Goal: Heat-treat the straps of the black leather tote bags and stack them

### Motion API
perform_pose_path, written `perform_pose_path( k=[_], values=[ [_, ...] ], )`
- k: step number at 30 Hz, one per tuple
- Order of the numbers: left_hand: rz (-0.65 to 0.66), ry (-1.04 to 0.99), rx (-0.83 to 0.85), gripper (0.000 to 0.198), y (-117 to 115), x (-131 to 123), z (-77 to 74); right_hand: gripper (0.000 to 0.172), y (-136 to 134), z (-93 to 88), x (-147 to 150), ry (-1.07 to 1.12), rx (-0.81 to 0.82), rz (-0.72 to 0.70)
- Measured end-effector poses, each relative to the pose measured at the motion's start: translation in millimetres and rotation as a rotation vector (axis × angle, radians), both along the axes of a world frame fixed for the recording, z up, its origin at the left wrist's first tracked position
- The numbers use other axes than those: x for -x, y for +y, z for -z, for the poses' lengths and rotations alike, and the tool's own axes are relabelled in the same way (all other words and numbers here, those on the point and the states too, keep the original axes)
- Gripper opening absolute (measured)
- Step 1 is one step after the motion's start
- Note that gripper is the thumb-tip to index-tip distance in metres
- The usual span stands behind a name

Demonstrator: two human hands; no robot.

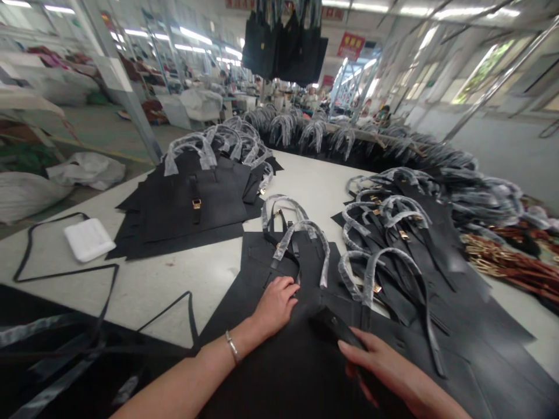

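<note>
A flat black bag panel point(279, 361) with plastic-wrapped handles point(301, 233) lies on the table before me. My left hand point(276, 304) rests on the panel just below the handles, fingers curled down onto the leather. My right hand point(384, 369) grips a black strap flap point(334, 326) at the panel's right side, thumb on top. A bracelet sits on my left wrist.
Stacks of the same black bags lie at the left point(192, 203) and right point(414, 244). A white cloth point(88, 238) and loose black straps point(65, 270) lie on the white table point(174, 279). Brown straps point(510, 262) pile at the right edge. Black bags hang overhead point(283, 41).
</note>
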State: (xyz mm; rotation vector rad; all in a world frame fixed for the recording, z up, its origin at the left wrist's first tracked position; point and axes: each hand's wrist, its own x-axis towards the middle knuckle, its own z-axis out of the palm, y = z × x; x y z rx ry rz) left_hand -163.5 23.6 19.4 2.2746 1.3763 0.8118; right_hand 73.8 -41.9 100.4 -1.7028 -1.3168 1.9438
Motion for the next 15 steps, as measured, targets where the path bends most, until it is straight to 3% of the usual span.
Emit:
perform_pose_path(
  k=[3,7,11,15],
  values=[
    [0.001,0.02,0.002,0.028,-0.4,-0.6,0.2,0.046,11.0,0.3,10.2,0.009,-0.112,0.046],
    [-0.025,0.082,-0.005,0.03,-2.7,-1.9,1.9,0.069,27.0,-8.8,13.4,-0.09,-0.336,0.186],
    [-0.052,0.162,-0.043,0.032,-1.5,-3.7,4.9,0.077,17.2,-22.5,-17.1,-0.183,-0.403,0.258],
    [-0.084,0.259,-0.087,0.032,21.2,3.1,2.0,0.085,-14.2,-23.0,-56.4,-0.285,-0.357,0.309]
  ],
)
